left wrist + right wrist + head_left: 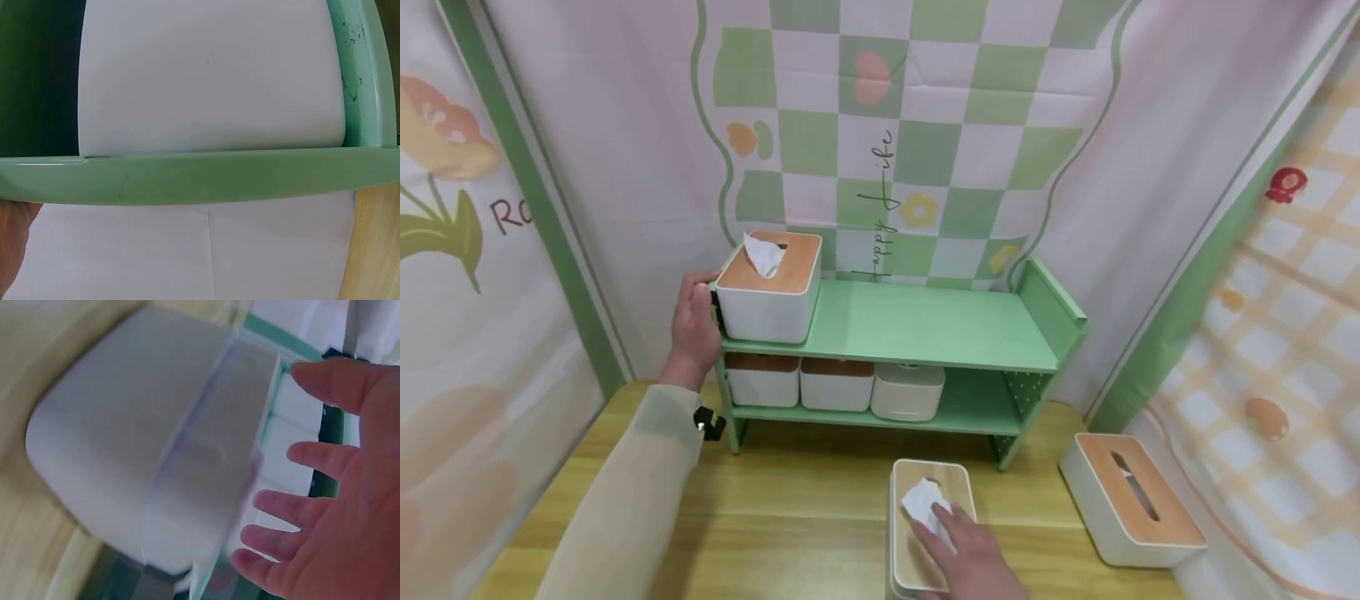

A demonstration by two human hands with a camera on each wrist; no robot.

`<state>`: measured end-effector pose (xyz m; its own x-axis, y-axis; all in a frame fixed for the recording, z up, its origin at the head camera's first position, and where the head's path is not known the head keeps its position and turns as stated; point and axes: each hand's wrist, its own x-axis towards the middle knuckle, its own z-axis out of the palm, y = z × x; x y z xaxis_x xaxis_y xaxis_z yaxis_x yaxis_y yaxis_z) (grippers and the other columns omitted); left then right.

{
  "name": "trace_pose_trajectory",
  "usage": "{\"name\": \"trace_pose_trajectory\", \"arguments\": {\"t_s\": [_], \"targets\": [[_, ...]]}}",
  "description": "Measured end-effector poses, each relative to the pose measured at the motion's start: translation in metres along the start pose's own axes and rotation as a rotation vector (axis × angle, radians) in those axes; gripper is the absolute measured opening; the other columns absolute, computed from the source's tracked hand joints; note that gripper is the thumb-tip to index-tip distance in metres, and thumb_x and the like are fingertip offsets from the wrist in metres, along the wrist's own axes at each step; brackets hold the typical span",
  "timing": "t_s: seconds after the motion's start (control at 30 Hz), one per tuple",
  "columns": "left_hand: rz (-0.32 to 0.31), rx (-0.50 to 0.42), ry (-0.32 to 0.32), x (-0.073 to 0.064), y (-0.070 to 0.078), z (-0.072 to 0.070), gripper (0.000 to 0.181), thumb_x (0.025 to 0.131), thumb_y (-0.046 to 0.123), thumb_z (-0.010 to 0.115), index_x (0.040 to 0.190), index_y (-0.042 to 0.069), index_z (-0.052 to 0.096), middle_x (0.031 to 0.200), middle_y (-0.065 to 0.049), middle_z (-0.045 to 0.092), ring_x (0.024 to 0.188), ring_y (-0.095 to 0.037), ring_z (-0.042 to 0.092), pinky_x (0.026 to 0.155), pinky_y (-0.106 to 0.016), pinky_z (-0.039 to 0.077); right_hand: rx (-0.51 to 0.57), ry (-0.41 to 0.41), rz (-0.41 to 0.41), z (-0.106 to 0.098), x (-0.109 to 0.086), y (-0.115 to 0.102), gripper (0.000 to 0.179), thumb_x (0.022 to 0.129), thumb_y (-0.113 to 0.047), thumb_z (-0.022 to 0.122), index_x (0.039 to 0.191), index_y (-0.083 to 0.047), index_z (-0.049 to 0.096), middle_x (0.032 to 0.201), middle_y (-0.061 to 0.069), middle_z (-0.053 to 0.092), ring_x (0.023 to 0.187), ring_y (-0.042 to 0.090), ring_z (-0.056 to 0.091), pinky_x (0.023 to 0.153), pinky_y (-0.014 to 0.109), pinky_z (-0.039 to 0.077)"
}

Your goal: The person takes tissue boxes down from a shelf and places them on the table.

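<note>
A green two-tier shelf (917, 321) stands on the wooden table. My left hand (692, 325) grips its left side panel, beside a white tissue box (767, 312) with a wooden lid and a tissue poking out. In the left wrist view, part of that hand (12, 240) shows below the panel's green edge (206, 178). Over a second tissue box (904, 533) on the table, my right hand (973, 554) reaches with fingers spread near its white tissue. The right wrist view shows these fingers (294, 506) loosely extended beside the box's pale side (119, 431).
On the lower tier sit two white boxes with wooden lids (837, 385) and a cream box (908, 393). Another wooden-lidded box (1131, 500) lies at the table's right, against the patterned curtain (1262, 433). A checked cloth (917, 150) hangs behind the shelf.
</note>
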<state>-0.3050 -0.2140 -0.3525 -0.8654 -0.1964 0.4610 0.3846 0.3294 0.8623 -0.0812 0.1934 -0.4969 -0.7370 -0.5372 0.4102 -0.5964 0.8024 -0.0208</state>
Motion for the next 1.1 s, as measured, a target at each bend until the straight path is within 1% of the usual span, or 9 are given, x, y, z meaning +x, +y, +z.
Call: {"name": "trace_pose_trajectory", "arguments": {"t_s": [0.07,0.13,0.17,0.27,0.33,0.43,0.57,0.8,1.1], "targets": [[0.002,-0.001,0.003,-0.001,0.0,0.0,0.054,0.105,0.049,0.022,0.135,0.009,0.042,0.149,-0.013,0.043,0.135,-0.036,0.039,0.11,-0.056,0.027,0.033,-0.099,0.019,0.003,0.001,-0.006,0.079,0.076,-0.068,0.069,0.135,-0.017,0.06,0.137,0.02,0.054,0.12,0.047,0.051,0.084,0.063,0.047],[0.001,-0.005,0.001,-0.001,0.001,0.001,0.054,0.105,0.049,0.022,0.135,0.009,0.042,0.149,-0.013,0.043,0.136,-0.036,0.039,0.11,-0.056,0.027,0.076,-0.202,0.053,0.003,0.004,-0.011,0.081,0.079,-0.076,0.059,0.138,-0.021,0.059,0.141,0.021,0.05,0.124,0.048,0.047,0.09,0.065,0.043],[0.0,-0.008,-0.001,-0.001,0.001,0.001,0.055,0.105,0.049,0.022,0.136,0.009,0.042,0.149,-0.013,0.043,0.136,-0.035,0.039,0.11,-0.055,0.027,0.086,-0.241,0.064,0.003,0.005,-0.013,0.083,0.079,-0.079,0.055,0.139,-0.022,0.059,0.142,0.022,0.049,0.125,0.049,0.046,0.092,0.066,0.041],[-0.006,-0.015,-0.006,-0.001,0.001,0.001,0.055,0.105,0.049,0.022,0.136,0.009,0.042,0.15,-0.013,0.043,0.136,-0.035,0.039,0.11,-0.056,0.027,0.098,-0.289,0.081,0.006,0.006,-0.016,0.081,0.081,-0.081,0.051,0.14,-0.026,0.058,0.143,0.024,0.047,0.125,0.051,0.046,0.093,0.068,0.038],[-0.001,-0.016,-0.002,-0.001,0.001,0.001,0.055,0.105,0.048,0.022,0.136,0.008,0.043,0.149,-0.013,0.043,0.136,-0.035,0.039,0.11,-0.055,0.027,0.089,-0.275,0.079,0.009,0.006,-0.017,0.076,0.082,-0.077,0.054,0.138,-0.026,0.06,0.141,0.025,0.049,0.123,0.051,0.047,0.093,0.068,0.038],[0.015,-0.011,0.011,-0.001,0.001,0.0,0.054,0.105,0.047,0.023,0.135,0.007,0.043,0.149,-0.015,0.044,0.135,-0.035,0.039,0.11,-0.054,0.028,0.075,-0.244,0.07,0.01,0.006,-0.019,0.066,0.083,-0.064,0.063,0.136,-0.026,0.061,0.139,0.025,0.051,0.121,0.05,0.05,0.092,0.067,0.04],[0.038,-0.01,0.024,-0.001,0.0,0.0,0.053,0.106,0.045,0.024,0.134,0.005,0.044,0.146,-0.017,0.045,0.134,-0.036,0.04,0.11,-0.053,0.029,0.069,-0.246,0.067,0.008,0.008,-0.021,0.059,0.081,-0.048,0.072,0.135,-0.026,0.062,0.137,0.026,0.051,0.119,0.05,0.051,0.091,0.067,0.041],[0.032,-0.014,0.026,-0.001,0.0,0.001,0.052,0.106,0.044,0.024,0.134,0.005,0.044,0.146,-0.017,0.046,0.134,-0.036,0.041,0.11,-0.053,0.029,0.099,-0.298,0.108,0.005,0.008,-0.02,0.06,0.08,-0.046,0.074,0.135,-0.025,0.062,0.139,0.027,0.049,0.121,0.051,0.048,0.093,0.068,0.039],[0.008,0.016,0.014,-0.001,0.0,0.0,0.055,0.104,0.049,0.022,0.135,0.008,0.043,0.148,-0.016,0.044,0.134,-0.035,0.04,0.11,-0.054,0.028,0.146,-0.268,0.113,0.003,0.0,-0.012,0.058,0.079,-0.047,0.075,0.131,-0.022,0.065,0.136,0.028,0.05,0.118,0.054,0.049,0.09,0.071,0.038]]}}
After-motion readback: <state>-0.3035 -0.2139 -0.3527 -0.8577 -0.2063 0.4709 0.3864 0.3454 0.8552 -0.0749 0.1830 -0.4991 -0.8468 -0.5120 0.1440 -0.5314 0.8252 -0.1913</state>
